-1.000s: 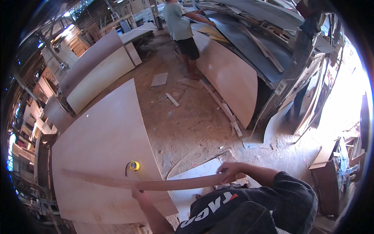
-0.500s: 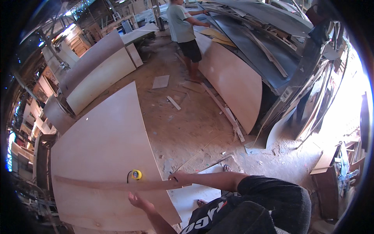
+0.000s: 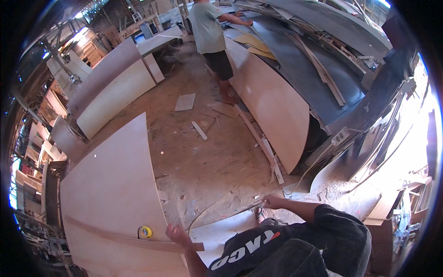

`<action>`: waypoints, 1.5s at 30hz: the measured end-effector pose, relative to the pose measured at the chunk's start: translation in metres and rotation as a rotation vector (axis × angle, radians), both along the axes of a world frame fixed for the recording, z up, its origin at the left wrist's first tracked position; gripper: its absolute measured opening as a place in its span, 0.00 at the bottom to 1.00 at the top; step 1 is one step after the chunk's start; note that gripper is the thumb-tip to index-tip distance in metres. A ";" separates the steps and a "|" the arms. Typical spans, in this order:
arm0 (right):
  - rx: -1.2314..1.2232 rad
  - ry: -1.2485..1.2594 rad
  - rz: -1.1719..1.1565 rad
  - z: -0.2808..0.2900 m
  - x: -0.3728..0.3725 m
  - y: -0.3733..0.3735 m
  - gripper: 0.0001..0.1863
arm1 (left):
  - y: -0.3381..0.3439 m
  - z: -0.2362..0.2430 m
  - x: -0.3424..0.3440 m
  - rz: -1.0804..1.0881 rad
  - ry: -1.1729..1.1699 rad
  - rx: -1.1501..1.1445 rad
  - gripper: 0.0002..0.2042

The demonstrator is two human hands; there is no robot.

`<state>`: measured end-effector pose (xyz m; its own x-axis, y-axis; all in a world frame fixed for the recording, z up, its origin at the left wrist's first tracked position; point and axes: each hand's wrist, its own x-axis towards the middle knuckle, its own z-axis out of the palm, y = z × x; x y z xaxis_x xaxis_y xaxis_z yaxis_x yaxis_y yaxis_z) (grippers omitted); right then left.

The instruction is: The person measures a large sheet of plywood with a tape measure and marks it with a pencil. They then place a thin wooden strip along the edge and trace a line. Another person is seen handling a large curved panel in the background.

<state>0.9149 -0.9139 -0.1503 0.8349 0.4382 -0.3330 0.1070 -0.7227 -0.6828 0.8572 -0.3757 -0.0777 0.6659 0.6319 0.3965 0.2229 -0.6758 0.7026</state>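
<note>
A pale plywood sheet [image 3: 115, 180] lies at the left, with a long narrow brown wooden strip [image 3: 115, 239] across its near part. The strip's right end sticks out past the sheet's edge. A yellow tape measure [image 3: 146, 231] rests on the sheet beside the strip. Just over the strip near that end is my left hand [image 3: 179, 236], its fingers loosely bent and apart, holding nothing I can see. Off to the right, clear of the sheet, my right hand [image 3: 273, 201] has its fingers closed; what they hold is too small to make out.
A white board [image 3: 221, 233] lies on the floor by my foot [image 3: 261, 213]. Ahead, another person [image 3: 207, 34] stands beside a leaning plywood sheet [image 3: 272, 106] and a dark sheet [image 3: 309, 69] with offcuts. Wood scraps [image 3: 199, 130] litter the floor. More panels [image 3: 110, 87] stand at the far left.
My right hand has left the strip's end, where it held a small dark thing, and moved right. My left hand has shifted right along the strip. The view has turned slightly.
</note>
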 end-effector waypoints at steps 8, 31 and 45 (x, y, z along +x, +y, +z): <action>-0.272 0.085 -0.477 0.053 0.033 -0.116 0.24 | -0.116 -0.018 0.108 -0.283 0.399 -0.074 0.19; 0.038 0.590 -1.132 -0.081 0.127 -0.049 0.21 | -0.024 -0.139 0.482 -0.542 1.092 -0.386 0.27; -0.276 0.337 -0.636 -0.222 0.396 -0.209 0.18 | -0.126 -0.230 0.617 -0.662 1.286 -0.627 0.27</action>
